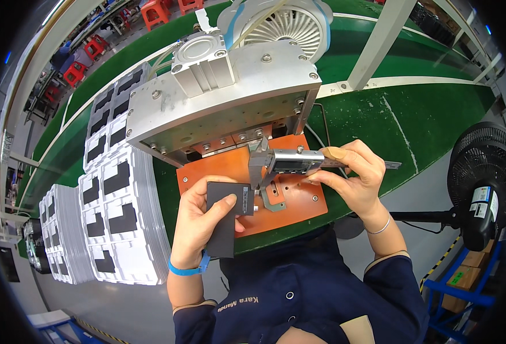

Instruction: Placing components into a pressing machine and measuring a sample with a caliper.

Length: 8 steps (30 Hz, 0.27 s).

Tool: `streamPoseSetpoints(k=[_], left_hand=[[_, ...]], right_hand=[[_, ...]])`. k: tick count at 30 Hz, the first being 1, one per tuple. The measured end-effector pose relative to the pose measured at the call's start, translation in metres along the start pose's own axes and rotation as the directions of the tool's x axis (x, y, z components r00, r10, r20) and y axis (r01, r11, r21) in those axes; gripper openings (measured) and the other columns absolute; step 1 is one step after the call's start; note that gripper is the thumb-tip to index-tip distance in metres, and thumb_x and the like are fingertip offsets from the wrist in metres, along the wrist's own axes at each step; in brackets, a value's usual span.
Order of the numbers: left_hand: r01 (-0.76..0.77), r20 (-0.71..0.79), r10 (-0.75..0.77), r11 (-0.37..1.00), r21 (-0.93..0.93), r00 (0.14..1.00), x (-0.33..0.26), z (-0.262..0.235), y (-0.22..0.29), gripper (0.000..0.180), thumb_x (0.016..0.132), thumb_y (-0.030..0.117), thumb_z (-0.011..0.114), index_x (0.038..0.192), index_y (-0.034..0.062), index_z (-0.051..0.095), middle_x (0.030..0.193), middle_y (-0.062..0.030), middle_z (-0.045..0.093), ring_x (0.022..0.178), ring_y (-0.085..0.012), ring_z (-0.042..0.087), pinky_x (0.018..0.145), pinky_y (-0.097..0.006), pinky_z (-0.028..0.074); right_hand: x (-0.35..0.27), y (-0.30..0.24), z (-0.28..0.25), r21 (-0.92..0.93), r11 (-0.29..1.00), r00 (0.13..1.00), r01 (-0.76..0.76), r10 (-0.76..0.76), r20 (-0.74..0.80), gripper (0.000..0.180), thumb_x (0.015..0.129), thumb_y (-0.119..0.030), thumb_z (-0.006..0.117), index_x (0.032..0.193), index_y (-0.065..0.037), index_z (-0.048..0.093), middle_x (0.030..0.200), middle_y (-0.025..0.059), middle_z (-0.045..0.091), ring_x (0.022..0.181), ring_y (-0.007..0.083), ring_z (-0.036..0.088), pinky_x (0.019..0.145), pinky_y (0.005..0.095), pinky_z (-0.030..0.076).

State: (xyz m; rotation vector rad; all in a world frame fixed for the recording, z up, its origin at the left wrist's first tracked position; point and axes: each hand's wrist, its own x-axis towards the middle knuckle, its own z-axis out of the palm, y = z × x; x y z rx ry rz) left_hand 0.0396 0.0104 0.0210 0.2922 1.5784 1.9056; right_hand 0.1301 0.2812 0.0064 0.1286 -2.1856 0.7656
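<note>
My left hand (193,226) is closed on a flat black L-shaped piece (221,229), thumb on its upper face near a small printed label. A silver digital caliper (293,163) is in my right hand (357,175), gripped between thumb and fingers around its display body and slide. Its jaws point toward me, close to the upper right corner of the black piece; I cannot tell whether they touch it. Beneath both hands lies an orange base plate (306,209) with a small greenish-grey metal bracket (277,206) fixed on it.
A metal press frame (224,120) with a cylinder on top stands just beyond the hands. Stacked white trays (144,229) holding black pieces rise at the left. Behind the press is a large fan (293,31); a black fan (477,166) stands right of the green table (373,120).
</note>
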Motion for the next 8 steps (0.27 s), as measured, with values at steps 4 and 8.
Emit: streamPoseSetpoints(k=[4, 8], left_hand=[[-0.005, 0.01, 0.005, 1.0, 0.007, 1.0, -0.0007, -0.0011, -0.0008, 0.021, 0.094, 0.004, 0.065, 0.113, -0.0035, 0.06, 0.093, -0.0126, 0.071, 0.073, -0.0174, 0.072, 0.058, -0.027, 0.062], [-0.003, -0.004, 0.003, 1.0, 0.01, 1.0, -0.001, 0.001, -0.0001, 0.022, 0.094, 0.004, 0.065, 0.115, -0.0032, 0.059, 0.095, -0.0133, 0.071, 0.078, -0.0199, 0.074, 0.058, -0.027, 0.062]], right_hand=[[-0.0018, -0.0008, 0.0002, 0.01, 1.0, 1.0, -0.003, 0.003, -0.005, 0.039, 0.062, -0.023, 0.093, 0.091, -0.003, 0.076, 0.074, 0.0038, 0.069, 0.063, 0.0134, 0.062, 0.053, 0.025, 0.047], [-0.0032, -0.0005, 0.001, 0.028, 1.0, 1.0, -0.009, 0.009, -0.001, 0.039, 0.062, -0.023, 0.093, 0.091, -0.003, 0.076, 0.075, 0.004, 0.069, 0.063, 0.0133, 0.062, 0.053, 0.0252, 0.047]])
